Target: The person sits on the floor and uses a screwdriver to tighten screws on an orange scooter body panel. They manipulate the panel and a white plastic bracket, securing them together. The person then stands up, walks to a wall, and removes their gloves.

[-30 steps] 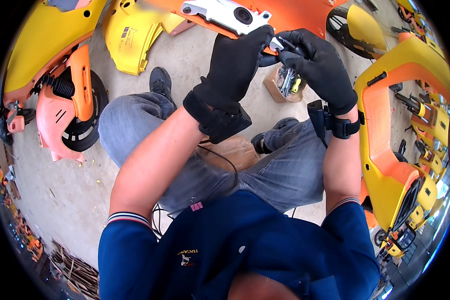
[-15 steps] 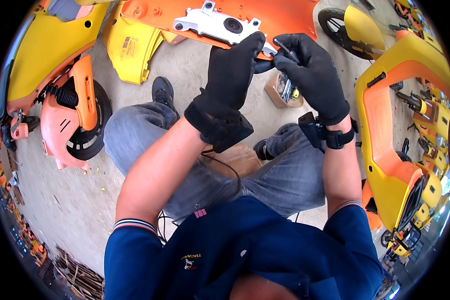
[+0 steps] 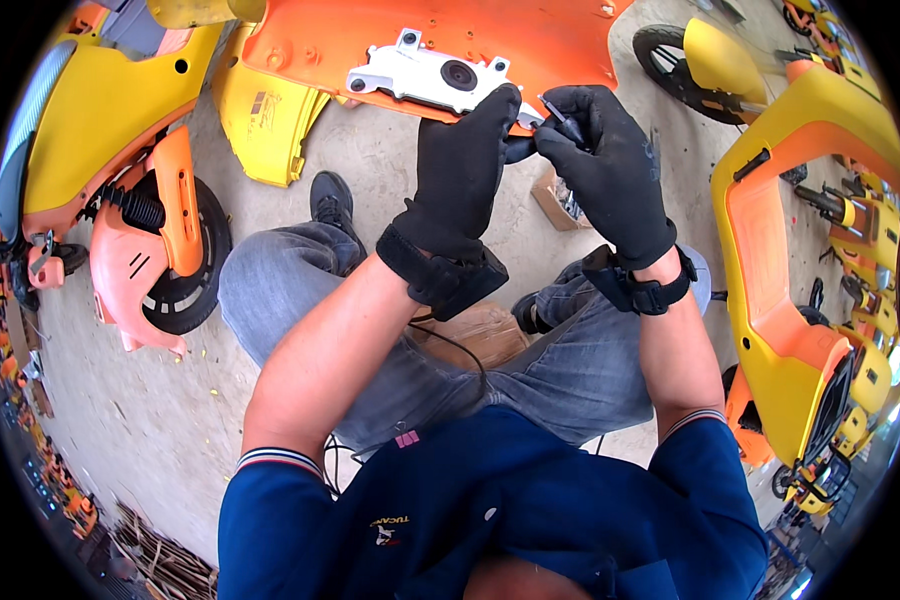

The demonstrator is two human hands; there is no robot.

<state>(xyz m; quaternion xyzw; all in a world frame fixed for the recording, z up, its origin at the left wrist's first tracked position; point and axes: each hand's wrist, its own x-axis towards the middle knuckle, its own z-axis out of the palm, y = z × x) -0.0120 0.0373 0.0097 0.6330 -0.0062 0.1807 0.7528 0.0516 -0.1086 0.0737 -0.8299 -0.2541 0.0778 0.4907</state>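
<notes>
Both your gloved hands are sitting higher and closer to the orange body panel (image 3: pixel 530 40) than a second ago, and the white bracket (image 3: pixel 432 76) on it is showing more fully. Your left hand (image 3: pixel 460 170) is reaching up with fingers extended, fingertips touching the panel's lower edge just beside the bracket. Your right hand (image 3: pixel 605 170) is pinching a small dark screw-like part (image 3: pixel 558 112) between thumb and fingers, right against your left fingertips. A small cardboard box (image 3: pixel 560 200) is lying on the concrete floor (image 3: pixel 120 420) behind your right hand. You are sitting with knees bent, yellow scooter bodies standing on either side.
</notes>
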